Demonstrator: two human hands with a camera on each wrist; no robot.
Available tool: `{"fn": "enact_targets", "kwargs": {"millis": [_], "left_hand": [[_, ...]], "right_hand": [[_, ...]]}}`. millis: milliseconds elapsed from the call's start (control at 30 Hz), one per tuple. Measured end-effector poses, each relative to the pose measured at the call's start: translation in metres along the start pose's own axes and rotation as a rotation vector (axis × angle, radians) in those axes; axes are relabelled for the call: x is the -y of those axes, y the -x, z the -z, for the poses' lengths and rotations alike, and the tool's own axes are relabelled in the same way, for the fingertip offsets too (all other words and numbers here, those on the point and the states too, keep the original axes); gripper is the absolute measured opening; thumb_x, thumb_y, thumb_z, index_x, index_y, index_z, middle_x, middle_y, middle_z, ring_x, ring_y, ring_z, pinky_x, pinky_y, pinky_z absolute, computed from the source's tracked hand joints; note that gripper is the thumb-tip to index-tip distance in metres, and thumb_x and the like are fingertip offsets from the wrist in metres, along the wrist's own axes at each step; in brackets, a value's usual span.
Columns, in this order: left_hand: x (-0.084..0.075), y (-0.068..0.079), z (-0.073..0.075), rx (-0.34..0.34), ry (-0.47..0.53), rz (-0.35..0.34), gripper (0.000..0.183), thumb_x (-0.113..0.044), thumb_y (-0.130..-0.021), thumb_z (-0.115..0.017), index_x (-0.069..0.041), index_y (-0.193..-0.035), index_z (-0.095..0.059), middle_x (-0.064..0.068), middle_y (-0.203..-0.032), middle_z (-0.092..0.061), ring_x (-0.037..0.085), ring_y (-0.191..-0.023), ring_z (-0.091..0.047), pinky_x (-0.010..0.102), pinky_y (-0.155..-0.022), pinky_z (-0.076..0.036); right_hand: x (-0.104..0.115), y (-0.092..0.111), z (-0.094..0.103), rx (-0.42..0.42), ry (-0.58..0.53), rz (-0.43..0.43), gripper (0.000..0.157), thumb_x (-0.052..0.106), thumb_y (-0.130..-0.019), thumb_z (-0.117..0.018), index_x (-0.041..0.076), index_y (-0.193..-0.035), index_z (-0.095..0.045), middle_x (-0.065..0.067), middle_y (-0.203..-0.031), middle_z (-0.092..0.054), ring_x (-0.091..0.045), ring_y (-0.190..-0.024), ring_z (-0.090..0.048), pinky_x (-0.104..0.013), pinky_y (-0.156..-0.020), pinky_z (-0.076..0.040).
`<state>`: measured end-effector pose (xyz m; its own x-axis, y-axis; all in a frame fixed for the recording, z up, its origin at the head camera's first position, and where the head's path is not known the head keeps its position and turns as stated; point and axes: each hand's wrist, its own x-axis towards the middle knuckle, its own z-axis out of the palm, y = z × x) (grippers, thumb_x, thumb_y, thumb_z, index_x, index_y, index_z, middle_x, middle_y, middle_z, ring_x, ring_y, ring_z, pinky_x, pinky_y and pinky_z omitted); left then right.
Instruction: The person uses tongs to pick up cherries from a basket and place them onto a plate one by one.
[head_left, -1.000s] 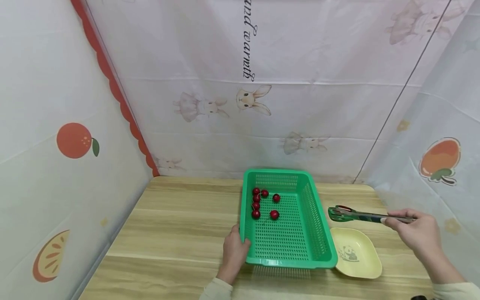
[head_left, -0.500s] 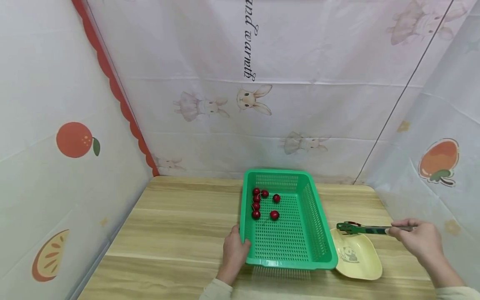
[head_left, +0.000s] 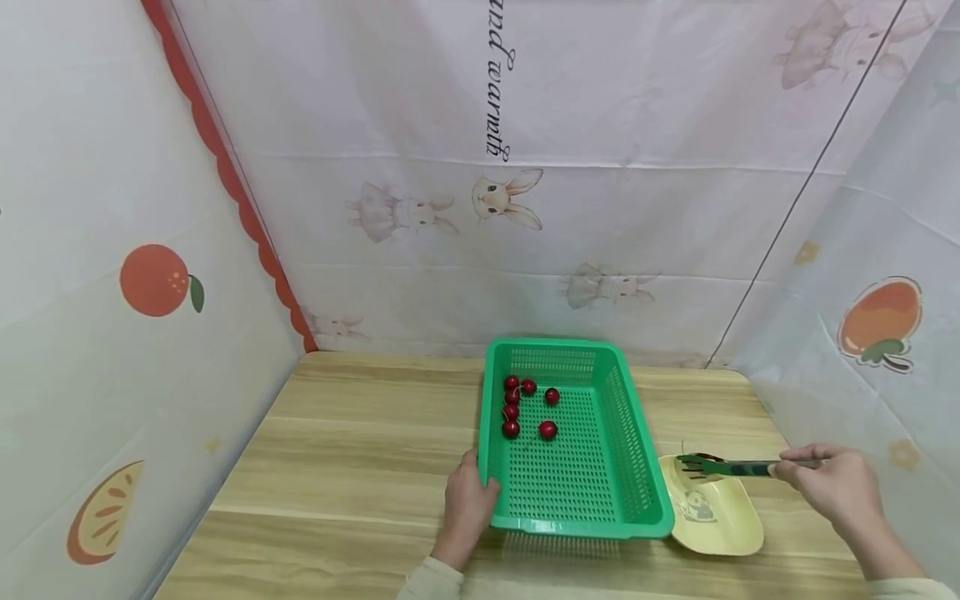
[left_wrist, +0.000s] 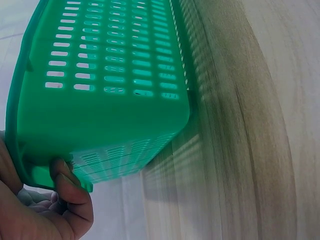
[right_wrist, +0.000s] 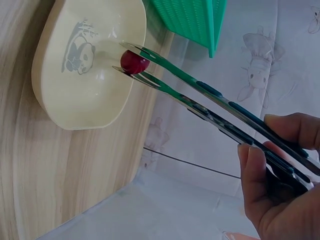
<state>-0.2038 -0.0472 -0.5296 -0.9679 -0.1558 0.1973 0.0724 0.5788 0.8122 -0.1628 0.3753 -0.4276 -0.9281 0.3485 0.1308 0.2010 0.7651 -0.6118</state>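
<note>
My left hand [head_left: 469, 500] grips the near left rim of the green basket [head_left: 573, 527]; the left wrist view shows its fingers [left_wrist: 73, 192] curled over the edge. Several red cherries [head_left: 548, 430] lie on the basket's floor, mostly along its left side. In my right hand [head_left: 843, 492] is a pair of tongs [head_left: 742, 468], held between thumb and fingers. Between the tong tips sits one cherry [right_wrist: 134, 62], over the yellow dish [head_left: 731, 525] with a panda print. In the head view the tong heads hide that cherry, though a thin stem shows above them.
The dish stands right beside the basket's right wall, partly under its rim in the head view. A wood-grain table [head_left: 352, 467] carries both. Printed cloth walls [head_left: 420, 275] close off the back and both sides.
My right hand has brought the tongs down and toward me, from beyond the dish to over it. The left hand and the basket have stayed in place.
</note>
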Motion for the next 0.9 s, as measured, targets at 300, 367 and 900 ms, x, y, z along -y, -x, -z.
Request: {"fn": "enact_targets", "kwargs": {"millis": [300,367,900], "left_hand": [[0.001,0.000,-0.002,0.004,0.006,0.011,0.050,0.004,-0.072,-0.067,0.010,-0.118,-0.052,0.022,-0.096,-0.061,0.032,-0.083,-0.059,0.044,-0.066,-0.050],[0.001,-0.001,-0.002,0.007,0.004,0.013,0.050,0.004,-0.072,-0.067,0.010,-0.119,-0.051,0.022,-0.096,-0.061,0.031,-0.083,-0.059,0.043,-0.066,-0.051],[0.002,0.000,-0.002,0.017,0.012,0.020,0.050,0.003,-0.073,-0.066,0.009,-0.120,-0.051,0.022,-0.097,-0.060,0.031,-0.083,-0.059,0.043,-0.066,-0.051]], "right_hand": [[0.001,-0.002,-0.015,-0.023,-0.019,-0.028,0.026,0.016,-0.073,-0.072,-0.007,-0.084,-0.069,-0.010,-0.069,-0.066,-0.014,-0.058,-0.051,-0.031,-0.048,-0.038],[0.001,-0.004,-0.018,-0.025,-0.018,-0.027,0.026,0.016,-0.073,-0.073,-0.007,-0.085,-0.068,-0.010,-0.069,-0.066,-0.014,-0.058,-0.051,-0.031,-0.048,-0.038],[0.017,-0.004,-0.008,-0.078,-0.012,0.021,0.030,0.022,-0.077,-0.072,-0.006,-0.088,-0.069,-0.015,-0.077,-0.066,-0.011,-0.058,-0.050,-0.030,-0.047,-0.038]]}}
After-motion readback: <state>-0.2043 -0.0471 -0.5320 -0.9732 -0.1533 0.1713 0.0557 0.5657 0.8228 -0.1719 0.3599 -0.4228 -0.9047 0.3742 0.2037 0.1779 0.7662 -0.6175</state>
